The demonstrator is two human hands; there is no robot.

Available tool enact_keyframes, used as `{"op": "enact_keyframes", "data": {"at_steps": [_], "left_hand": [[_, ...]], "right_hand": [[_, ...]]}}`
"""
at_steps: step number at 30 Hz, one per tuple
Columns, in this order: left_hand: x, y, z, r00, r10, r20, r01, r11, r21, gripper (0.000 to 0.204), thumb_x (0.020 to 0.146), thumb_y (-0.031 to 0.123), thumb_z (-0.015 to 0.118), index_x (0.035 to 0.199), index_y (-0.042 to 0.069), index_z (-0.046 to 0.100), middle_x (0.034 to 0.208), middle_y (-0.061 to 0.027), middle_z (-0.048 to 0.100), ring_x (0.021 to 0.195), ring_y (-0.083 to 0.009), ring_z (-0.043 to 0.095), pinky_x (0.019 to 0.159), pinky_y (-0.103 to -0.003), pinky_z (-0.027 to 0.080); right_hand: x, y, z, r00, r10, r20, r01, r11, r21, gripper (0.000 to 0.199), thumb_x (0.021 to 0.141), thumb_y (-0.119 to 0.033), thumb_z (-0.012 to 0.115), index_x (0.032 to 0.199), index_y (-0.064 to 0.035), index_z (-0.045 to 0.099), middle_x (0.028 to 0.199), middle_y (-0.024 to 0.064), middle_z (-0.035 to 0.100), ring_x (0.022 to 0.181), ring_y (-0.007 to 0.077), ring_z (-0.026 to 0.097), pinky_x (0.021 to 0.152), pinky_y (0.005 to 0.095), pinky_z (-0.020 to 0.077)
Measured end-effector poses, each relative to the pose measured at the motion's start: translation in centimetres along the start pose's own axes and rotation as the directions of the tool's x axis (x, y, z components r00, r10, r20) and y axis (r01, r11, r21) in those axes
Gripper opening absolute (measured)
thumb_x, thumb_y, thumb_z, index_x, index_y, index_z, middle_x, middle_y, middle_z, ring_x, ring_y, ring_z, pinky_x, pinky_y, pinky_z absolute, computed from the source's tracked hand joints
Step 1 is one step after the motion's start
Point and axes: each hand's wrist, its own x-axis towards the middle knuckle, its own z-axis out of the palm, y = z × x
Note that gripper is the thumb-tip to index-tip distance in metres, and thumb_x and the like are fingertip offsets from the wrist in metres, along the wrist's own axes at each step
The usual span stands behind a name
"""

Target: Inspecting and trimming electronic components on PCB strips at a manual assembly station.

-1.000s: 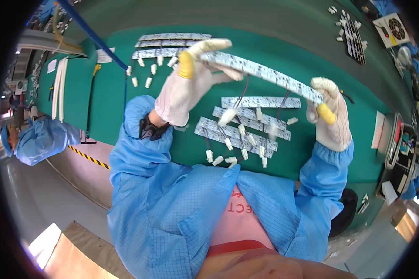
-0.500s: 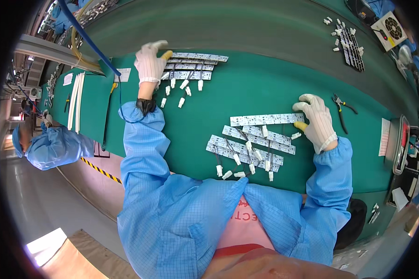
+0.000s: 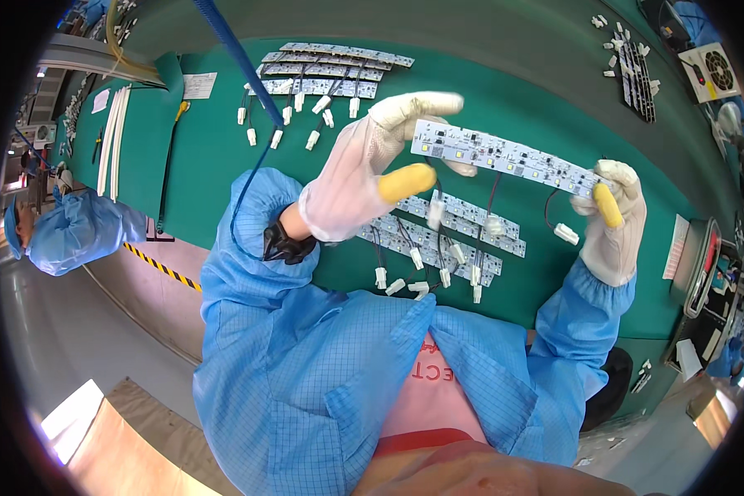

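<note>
A white LED circuit board strip [image 3: 504,157] is raised above the green table, with wires and white connectors hanging from it. My right hand [image 3: 616,219], in a pale glove with a yellow thumb cover, pinches its right end. At the strip's left end my left hand [image 3: 368,169], gloved the same way, is open. Its thumb stands apart from the fingers, some of which pass behind the board. Below the raised strip, a group of similar LED strips [image 3: 479,258] lies on the table, partly hidden, their white connectors toward me.
More LED strips [image 3: 322,70] lie in a stack at the far left. A blue hose [image 3: 238,58] hangs down near my left arm. Dark strips [image 3: 634,83] rest on the far belt. A metal-rimmed bin [image 3: 701,266] stands at right. Another person [image 3: 83,231] sits at far left.
My right hand has lifted one strip off the near group. From the far stack, my left hand has come back toward me and to the right, up to the lifted strip's left end.
</note>
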Motion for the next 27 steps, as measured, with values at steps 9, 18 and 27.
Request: {"op": "enact_keyframes", "data": {"at_steps": [9,18,27], "left_hand": [[-0.6,-1.8,-1.7,0.995,0.094,-0.037,-0.079,0.954,0.291,0.044,0.075,0.021,0.073,0.113,0.003,0.058,0.107,-0.0095,0.062,0.078,-0.0121,0.064,0.071,-0.022,0.049],[0.2,-1.3,-1.7,0.995,0.095,-0.023,-0.087,0.967,0.238,0.048,0.078,0.035,0.069,0.110,0.000,0.059,0.090,-0.0084,0.069,0.080,-0.0115,0.064,0.072,-0.023,0.050],[-0.4,-0.9,-1.5,0.991,-0.012,-0.130,0.037,0.982,0.187,0.041,0.083,0.032,0.067,0.106,-0.002,0.061,0.090,-0.0064,0.070,0.081,-0.0082,0.062,0.074,-0.020,0.048]], "right_hand": [[0.0,-1.0,-0.4,0.987,0.125,0.099,-0.120,0.992,-0.050,0.034,0.090,-0.024,0.060,0.112,0.0011,0.053,0.066,0.0035,0.057,0.053,0.0071,0.052,0.052,0.0181,0.0409],[-0.3,-1.9,-0.6,0.979,0.157,0.131,-0.159,0.987,0.008,0.038,0.089,-0.028,0.061,0.111,0.0009,0.053,0.075,0.0071,0.061,0.051,0.0061,0.051,0.051,0.0190,0.0413],[1.2,1.8,-9.9,0.938,-0.238,0.250,0.274,0.072,-0.959,0.090,0.075,-0.051,0.066,0.142,-0.0077,0.024,0.130,0.0177,0.044,0.119,0.0321,0.045,0.096,0.0406,0.0392]]}}
